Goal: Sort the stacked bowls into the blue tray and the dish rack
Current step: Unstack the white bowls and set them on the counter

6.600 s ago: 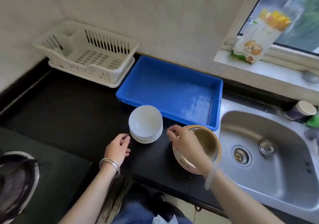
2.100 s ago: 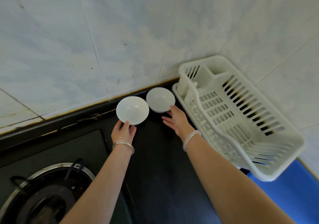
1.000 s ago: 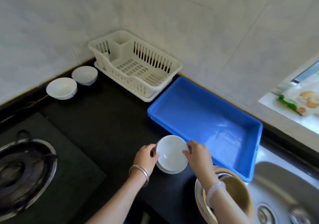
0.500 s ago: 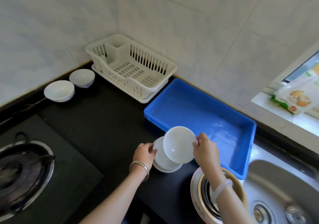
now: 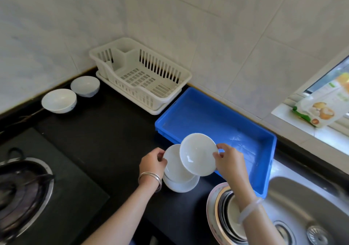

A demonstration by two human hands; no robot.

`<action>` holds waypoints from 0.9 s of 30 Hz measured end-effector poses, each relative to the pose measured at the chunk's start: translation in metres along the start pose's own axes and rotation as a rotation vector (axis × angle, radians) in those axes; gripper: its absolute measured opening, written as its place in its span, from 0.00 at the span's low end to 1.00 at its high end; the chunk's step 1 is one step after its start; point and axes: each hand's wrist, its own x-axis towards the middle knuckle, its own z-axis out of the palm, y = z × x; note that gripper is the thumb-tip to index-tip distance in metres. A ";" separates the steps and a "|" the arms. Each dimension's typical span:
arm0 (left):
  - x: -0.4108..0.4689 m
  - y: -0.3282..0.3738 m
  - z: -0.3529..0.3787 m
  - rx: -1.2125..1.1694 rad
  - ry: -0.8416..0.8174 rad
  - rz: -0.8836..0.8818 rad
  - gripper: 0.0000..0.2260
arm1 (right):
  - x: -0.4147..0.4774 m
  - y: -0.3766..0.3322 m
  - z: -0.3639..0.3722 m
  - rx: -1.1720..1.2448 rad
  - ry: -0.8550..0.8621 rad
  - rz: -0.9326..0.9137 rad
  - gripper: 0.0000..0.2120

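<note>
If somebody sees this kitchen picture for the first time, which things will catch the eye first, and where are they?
First, the tilted white ceramic bowl in the middle, lifted by the right hand off the short stack of white bowls that the left hand steadies on the black counter. Just behind it lies the bright blue plastic tray, holding nothing. At the wall, the white slotted dish rack also holds nothing.

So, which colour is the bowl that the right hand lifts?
Plain white; the bowl shows in the head view, the only one.
</note>
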 end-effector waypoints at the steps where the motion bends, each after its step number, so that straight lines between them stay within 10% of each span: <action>1: 0.003 0.003 -0.009 -0.042 0.001 -0.012 0.07 | 0.001 -0.007 -0.003 0.017 0.006 -0.017 0.12; 27: 0.163 -0.121 -0.213 -0.720 0.567 -0.480 0.08 | 0.120 -0.234 0.228 0.409 -0.402 -0.022 0.10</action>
